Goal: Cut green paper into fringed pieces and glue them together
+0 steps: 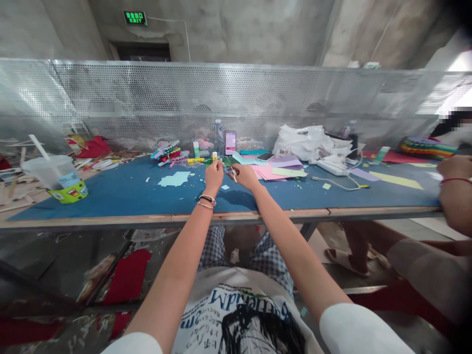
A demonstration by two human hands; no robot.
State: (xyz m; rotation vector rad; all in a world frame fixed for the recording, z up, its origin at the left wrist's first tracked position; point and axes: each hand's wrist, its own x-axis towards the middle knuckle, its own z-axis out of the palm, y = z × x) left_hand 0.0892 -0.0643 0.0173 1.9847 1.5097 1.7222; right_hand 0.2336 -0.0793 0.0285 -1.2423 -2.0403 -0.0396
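One camera sits on the person's head. It looks forward and down, so the white shirt is very near, at the bottom. The left hand and right hand are a bit farther off, in the middle, over the blue counter. Behind that, the camera faces a metal screen and then a grey wall. It sees very wide.

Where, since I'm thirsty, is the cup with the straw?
In the head view, the cup stands at the blue tabletop's left end, beside wooden scraps.
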